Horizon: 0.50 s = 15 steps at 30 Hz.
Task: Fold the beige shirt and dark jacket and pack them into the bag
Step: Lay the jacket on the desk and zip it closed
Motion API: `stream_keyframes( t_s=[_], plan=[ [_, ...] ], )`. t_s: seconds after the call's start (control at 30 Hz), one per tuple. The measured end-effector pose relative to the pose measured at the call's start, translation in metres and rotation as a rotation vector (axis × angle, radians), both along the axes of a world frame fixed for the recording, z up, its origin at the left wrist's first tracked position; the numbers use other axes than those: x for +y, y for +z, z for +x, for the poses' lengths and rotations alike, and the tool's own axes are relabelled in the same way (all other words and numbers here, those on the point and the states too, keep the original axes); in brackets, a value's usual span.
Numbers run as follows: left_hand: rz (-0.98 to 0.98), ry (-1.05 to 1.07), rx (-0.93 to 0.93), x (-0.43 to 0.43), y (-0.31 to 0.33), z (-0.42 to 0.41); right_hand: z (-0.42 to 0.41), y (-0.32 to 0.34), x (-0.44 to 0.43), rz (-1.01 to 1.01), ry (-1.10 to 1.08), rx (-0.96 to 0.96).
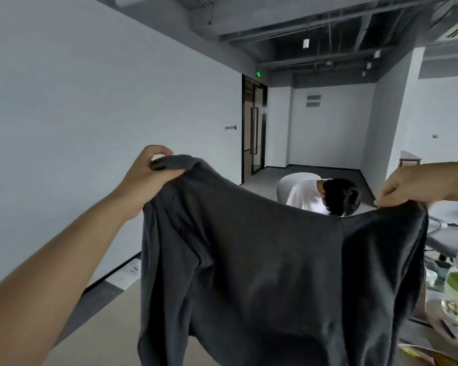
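An office: exposed ceiling ducts (pixel 328 27), glass door (pixel 254 128) under a green exit sign (pixel 259 74), swivel chair (pixel 450 233).

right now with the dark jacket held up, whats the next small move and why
Probably lower the dark jacket flat onto the table below: left hand and right hand pinch its top corners, and it hangs spread out, unfolded, in the air.
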<state>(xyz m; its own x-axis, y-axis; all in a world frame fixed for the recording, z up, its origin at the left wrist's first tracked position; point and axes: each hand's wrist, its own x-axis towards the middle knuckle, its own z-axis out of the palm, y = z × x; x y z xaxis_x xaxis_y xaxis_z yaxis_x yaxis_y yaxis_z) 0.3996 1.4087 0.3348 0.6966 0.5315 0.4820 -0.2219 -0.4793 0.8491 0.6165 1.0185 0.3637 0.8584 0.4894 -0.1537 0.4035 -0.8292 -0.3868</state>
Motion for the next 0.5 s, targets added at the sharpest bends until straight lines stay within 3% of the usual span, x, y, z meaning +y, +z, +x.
stream_keyframes(
  t_s=[0.07, 0.17, 0.3, 0.37, 0.43, 0.5],
  plan=[
    [0.062, 0.009, 0.088, 0.002, 0.001, -0.002, 0.004, 0.000, 0.000, 0.097, -0.017, 0.023],
    [-0.012, 0.026, 0.155, -0.001, 0.002, -0.002, 0.001, 0.002, 0.002, 0.239, -0.016, 0.026],
    [0.086, 0.162, 0.092, 0.002, 0.001, 0.002, 0.010, -0.004, 0.007, 0.622, -0.099, -0.156],
    [0.018, 0.148, 0.001, 0.001, 0.000, 0.004, 0.014, -0.006, 0.008, 0.839, -0.139, -0.200],
    [-0.121, 0.119, -0.064, 0.001, -0.001, 0.007, 0.016, -0.012, 0.008, 0.982, -0.122, -0.155],
    [-0.138, 0.177, -0.074, 0.006, -0.003, 0.011, 0.011, -0.013, 0.006, 1.056, -0.076, -0.104]
  ],
)
